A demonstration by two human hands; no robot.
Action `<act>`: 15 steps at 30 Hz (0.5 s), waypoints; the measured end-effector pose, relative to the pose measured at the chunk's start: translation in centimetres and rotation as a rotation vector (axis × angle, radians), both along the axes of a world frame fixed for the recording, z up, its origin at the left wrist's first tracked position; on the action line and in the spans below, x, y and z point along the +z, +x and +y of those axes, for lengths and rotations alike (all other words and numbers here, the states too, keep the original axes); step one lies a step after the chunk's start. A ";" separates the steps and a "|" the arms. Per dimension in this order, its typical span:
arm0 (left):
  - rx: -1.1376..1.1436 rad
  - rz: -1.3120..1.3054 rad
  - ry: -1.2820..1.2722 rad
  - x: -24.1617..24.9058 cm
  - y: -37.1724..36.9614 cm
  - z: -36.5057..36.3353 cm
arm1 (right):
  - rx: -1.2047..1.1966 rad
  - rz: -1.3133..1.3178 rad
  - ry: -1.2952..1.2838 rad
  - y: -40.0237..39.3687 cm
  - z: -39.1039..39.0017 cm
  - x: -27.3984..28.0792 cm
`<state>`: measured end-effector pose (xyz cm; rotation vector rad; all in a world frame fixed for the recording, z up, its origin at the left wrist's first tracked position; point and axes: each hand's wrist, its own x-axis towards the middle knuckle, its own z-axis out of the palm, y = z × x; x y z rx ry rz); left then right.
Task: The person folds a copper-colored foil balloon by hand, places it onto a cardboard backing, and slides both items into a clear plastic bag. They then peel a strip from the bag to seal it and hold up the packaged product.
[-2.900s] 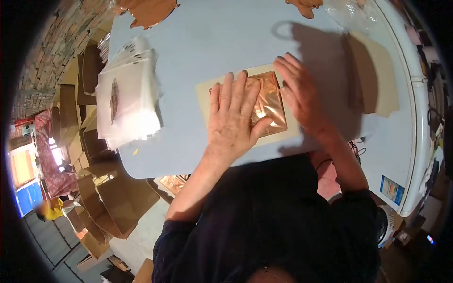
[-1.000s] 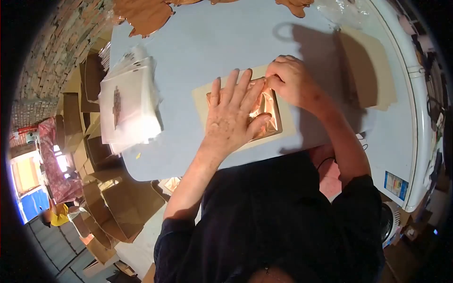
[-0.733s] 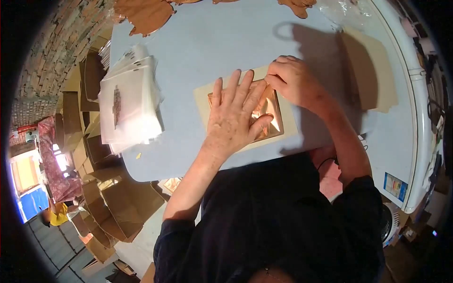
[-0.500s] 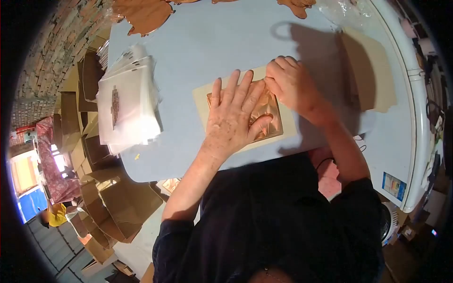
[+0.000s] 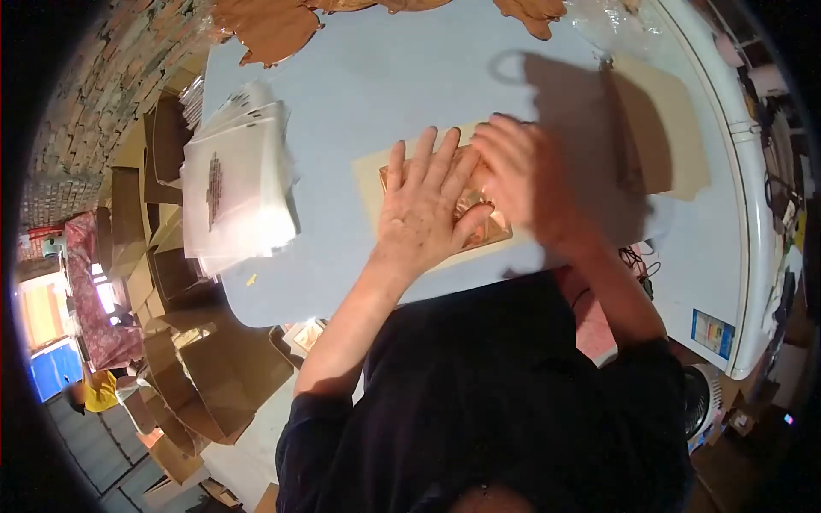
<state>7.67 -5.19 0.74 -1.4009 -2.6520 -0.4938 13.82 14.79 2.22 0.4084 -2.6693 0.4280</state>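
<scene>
My left hand (image 5: 419, 205) lies flat with fingers spread on a shiny copper-coloured square sheet (image 5: 498, 229), covering much of it. Underneath, a larger cream sheet (image 5: 368, 184) shows around its edges. My right hand (image 5: 526, 184) is over the right side of the copper-coloured sheet, close beside the left fingertips. Motion blurs its fingers, so I cannot tell whether it grips anything.
A stack of clear plastic sleeves (image 5: 239, 188) lies on the pale table (image 5: 342, 77) at left. Brown cut-out pieces (image 5: 274, 34) lie at the far edge, and beige sheets (image 5: 676, 128) at right. Cardboard boxes (image 5: 222, 368) stand left of the table; a person in yellow (image 5: 101, 391) is beyond.
My right hand has moved from the copper-coloured sheet's upper right corner down and slightly left over its right side. My left hand has stayed spread on the sheet.
</scene>
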 end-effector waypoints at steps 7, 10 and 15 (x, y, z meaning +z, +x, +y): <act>-0.025 0.045 0.007 0.3 -0.1 0.0 | -0.087 -0.144 0.067 1.5 -0.4 -1.4; -0.014 0.057 0.021 0.2 -0.1 -0.1 | -0.095 -0.124 0.094 1.4 -0.3 -1.7; 0.017 0.024 -0.037 -0.2 0.1 -0.2 | -0.153 -0.042 0.107 2.0 0.3 -2.3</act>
